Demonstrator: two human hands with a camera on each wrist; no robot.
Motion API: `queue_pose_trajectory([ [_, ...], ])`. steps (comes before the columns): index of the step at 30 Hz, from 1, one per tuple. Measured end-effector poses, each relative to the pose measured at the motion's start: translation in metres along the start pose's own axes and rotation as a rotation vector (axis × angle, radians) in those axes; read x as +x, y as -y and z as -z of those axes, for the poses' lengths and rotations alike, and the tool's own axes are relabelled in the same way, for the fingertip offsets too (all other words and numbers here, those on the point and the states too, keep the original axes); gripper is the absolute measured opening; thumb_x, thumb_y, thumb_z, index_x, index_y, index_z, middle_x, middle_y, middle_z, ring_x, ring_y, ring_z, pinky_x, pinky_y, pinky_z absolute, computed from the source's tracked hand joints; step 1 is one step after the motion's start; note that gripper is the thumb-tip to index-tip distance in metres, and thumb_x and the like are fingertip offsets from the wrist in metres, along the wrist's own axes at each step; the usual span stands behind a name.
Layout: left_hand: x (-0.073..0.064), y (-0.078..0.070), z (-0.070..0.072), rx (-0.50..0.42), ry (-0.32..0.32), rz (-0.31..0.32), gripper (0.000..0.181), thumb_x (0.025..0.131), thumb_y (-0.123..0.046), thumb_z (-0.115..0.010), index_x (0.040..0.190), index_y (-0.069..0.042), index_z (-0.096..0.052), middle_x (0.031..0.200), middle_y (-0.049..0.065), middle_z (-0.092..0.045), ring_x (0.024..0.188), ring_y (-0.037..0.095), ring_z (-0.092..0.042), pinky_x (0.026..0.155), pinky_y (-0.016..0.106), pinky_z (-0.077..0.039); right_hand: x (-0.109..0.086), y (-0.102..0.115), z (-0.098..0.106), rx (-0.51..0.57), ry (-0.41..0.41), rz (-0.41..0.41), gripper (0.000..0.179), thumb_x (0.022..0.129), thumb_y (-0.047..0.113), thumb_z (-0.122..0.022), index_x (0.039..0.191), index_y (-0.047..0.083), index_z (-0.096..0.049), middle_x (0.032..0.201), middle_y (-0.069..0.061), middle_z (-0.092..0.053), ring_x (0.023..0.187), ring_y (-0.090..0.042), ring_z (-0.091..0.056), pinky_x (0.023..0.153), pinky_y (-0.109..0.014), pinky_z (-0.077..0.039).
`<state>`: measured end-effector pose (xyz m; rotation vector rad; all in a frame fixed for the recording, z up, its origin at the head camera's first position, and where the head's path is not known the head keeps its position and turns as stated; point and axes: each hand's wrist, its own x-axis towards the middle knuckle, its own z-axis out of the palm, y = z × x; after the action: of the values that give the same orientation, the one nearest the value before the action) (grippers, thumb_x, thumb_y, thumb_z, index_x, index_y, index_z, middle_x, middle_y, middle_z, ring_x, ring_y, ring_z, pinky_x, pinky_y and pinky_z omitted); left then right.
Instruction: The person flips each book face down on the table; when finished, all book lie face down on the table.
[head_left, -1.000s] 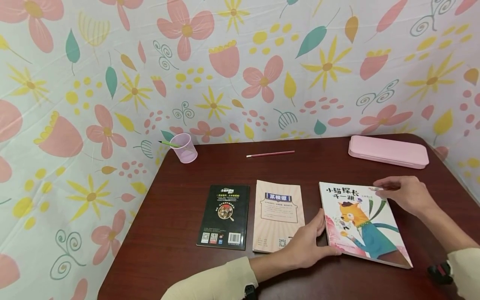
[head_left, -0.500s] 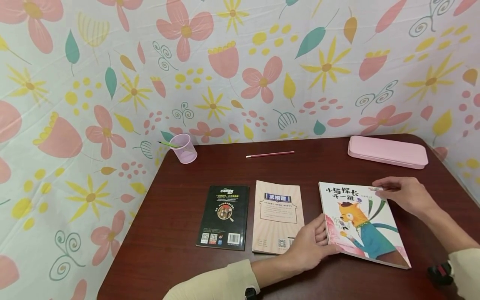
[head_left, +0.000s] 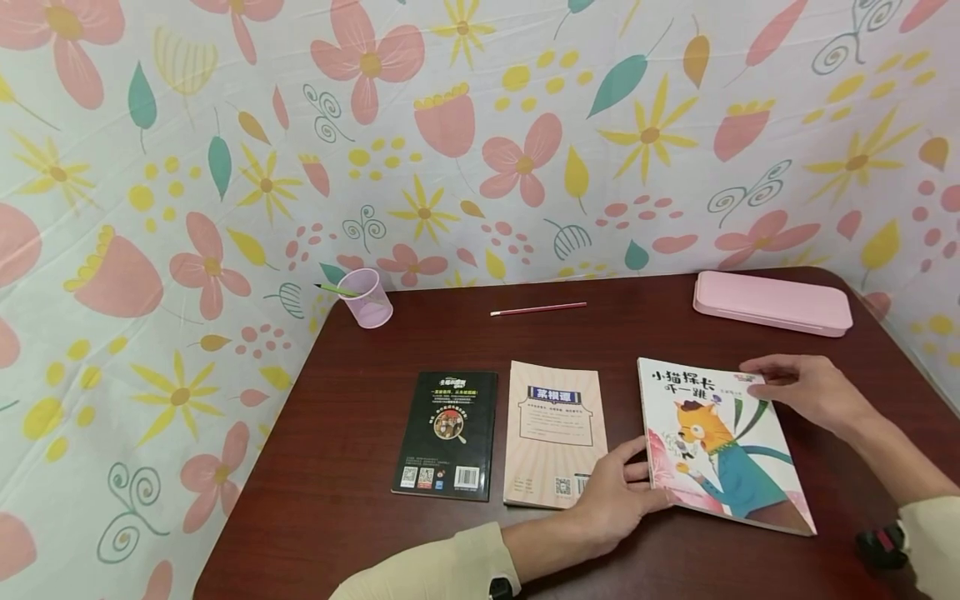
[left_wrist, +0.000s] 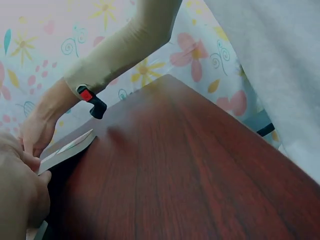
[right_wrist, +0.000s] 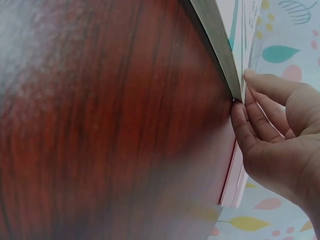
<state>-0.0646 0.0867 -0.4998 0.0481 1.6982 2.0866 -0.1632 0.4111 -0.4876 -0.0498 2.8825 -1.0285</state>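
A picture book (head_left: 727,450) with an orange cat in blue on its white cover is raised slightly at the table's right side. My left hand (head_left: 618,496) grips its left edge near the lower corner, the thumb on the front and fingers at the side. With thumb and fingers, my right hand (head_left: 806,392) pinches its upper right corner. In the left wrist view the book (left_wrist: 70,149) slants above the tabletop, with a dark gap beneath. The right wrist view shows the right hand (right_wrist: 285,120) pinching the corner of the book (right_wrist: 220,50).
Left of the picture book lie a beige book (head_left: 555,433) and a black book (head_left: 450,437). Along the back of the dark wooden table (head_left: 315,467) are a pink pencil case (head_left: 772,302), a red pencil (head_left: 540,309) and a lilac pen cup (head_left: 367,298) holding a green pencil.
The picture book has risen slightly and shifted a little left. My left fingers have slid down along its left edge. The right hand keeps its hold on the corner.
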Motion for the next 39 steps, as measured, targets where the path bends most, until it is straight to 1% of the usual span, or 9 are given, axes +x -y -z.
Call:
queue_pose_trajectory([
  [9,-0.003,0.001,0.0,-0.091,0.045,-0.025,0.072,0.086,0.02,-0.07,0.147,-0.016,-0.057,0.113,0.004,-0.077,0.097,0.018,-0.075,0.083,0.027,-0.061,-0.003,-0.001,0.001,0.016,0.074,0.004,0.056,0.102,0.033,-0.075,0.143,-0.003,-0.063,0.134,-0.034,-0.061,0.098,-0.022,-0.064,0.069,-0.019,-0.05],
  [14,-0.005,-0.001,0.001,-0.14,0.077,-0.046,0.073,0.087,0.021,-0.068,0.148,-0.016,-0.057,0.116,0.006,-0.077,0.1,0.02,-0.075,0.085,0.028,-0.061,-0.002,-0.002,0.004,-0.008,0.105,0.007,0.062,0.102,0.04,-0.073,0.146,-0.001,-0.061,0.137,-0.034,-0.061,0.105,-0.025,-0.061,0.072,-0.016,-0.046],
  [18,-0.006,-0.003,0.002,-0.175,0.101,-0.052,0.074,0.087,0.023,-0.066,0.148,-0.018,-0.057,0.118,0.007,-0.077,0.102,0.021,-0.075,0.086,0.028,-0.061,-0.003,-0.002,0.007,-0.004,0.135,0.015,0.063,0.104,0.041,-0.071,0.15,-0.001,-0.057,0.137,-0.031,-0.062,0.106,-0.023,-0.058,0.078,-0.024,-0.045],
  [21,-0.007,-0.005,0.002,-0.197,0.116,-0.052,0.074,0.088,0.024,-0.065,0.147,-0.019,-0.057,0.118,0.008,-0.077,0.102,0.022,-0.075,0.087,0.028,-0.061,-0.004,-0.001,0.007,0.011,0.148,0.02,0.062,0.105,0.038,-0.07,0.151,0.0,-0.056,0.136,-0.028,-0.064,0.105,-0.018,-0.056,0.08,-0.025,-0.045],
  [26,-0.009,-0.009,0.004,-0.213,0.135,-0.052,0.073,0.089,0.024,-0.063,0.148,-0.019,-0.058,0.121,0.01,-0.077,0.102,0.02,-0.074,0.089,0.028,-0.06,-0.003,0.0,0.006,0.012,0.133,0.023,0.058,0.105,0.033,-0.071,0.149,-0.001,-0.058,0.135,-0.028,-0.065,0.102,-0.009,-0.055,0.076,-0.016,-0.043],
  [32,-0.011,-0.012,0.007,-0.232,0.138,-0.053,0.071,0.091,0.024,-0.061,0.151,-0.014,-0.057,0.126,0.013,-0.075,0.106,0.023,-0.073,0.091,0.031,-0.06,0.0,0.002,0.006,-0.002,0.108,0.017,0.05,0.105,0.027,-0.07,0.144,-0.003,-0.062,0.134,-0.031,-0.064,0.105,-0.024,-0.058,0.073,-0.014,-0.044],
  [34,-0.012,-0.012,0.009,-0.225,0.136,-0.053,0.072,0.091,0.024,-0.061,0.151,-0.014,-0.057,0.126,0.013,-0.074,0.106,0.024,-0.073,0.091,0.031,-0.06,0.001,0.003,0.008,-0.01,0.101,0.006,0.048,0.105,0.027,-0.07,0.143,-0.002,-0.064,0.134,-0.031,-0.065,0.107,-0.026,-0.057,0.073,-0.014,-0.044],
  [36,-0.013,-0.012,0.011,-0.208,0.137,-0.06,0.073,0.09,0.023,-0.061,0.151,-0.016,-0.057,0.126,0.011,-0.075,0.106,0.023,-0.073,0.091,0.03,-0.06,0.002,0.006,0.011,-0.003,0.098,-0.006,0.048,0.106,0.028,-0.069,0.143,-0.001,-0.064,0.135,-0.03,-0.065,0.107,-0.023,-0.057,0.073,-0.015,-0.044],
  [39,-0.015,-0.013,0.015,-0.157,0.15,-0.093,0.073,0.092,0.021,-0.062,0.153,-0.017,-0.055,0.128,0.008,-0.075,0.108,0.019,-0.073,0.092,0.027,-0.059,0.002,0.011,0.018,0.021,0.083,-0.014,0.049,0.106,0.031,-0.069,0.143,0.0,-0.065,0.135,-0.028,-0.066,0.102,-0.008,-0.057,0.073,-0.014,-0.045],
])
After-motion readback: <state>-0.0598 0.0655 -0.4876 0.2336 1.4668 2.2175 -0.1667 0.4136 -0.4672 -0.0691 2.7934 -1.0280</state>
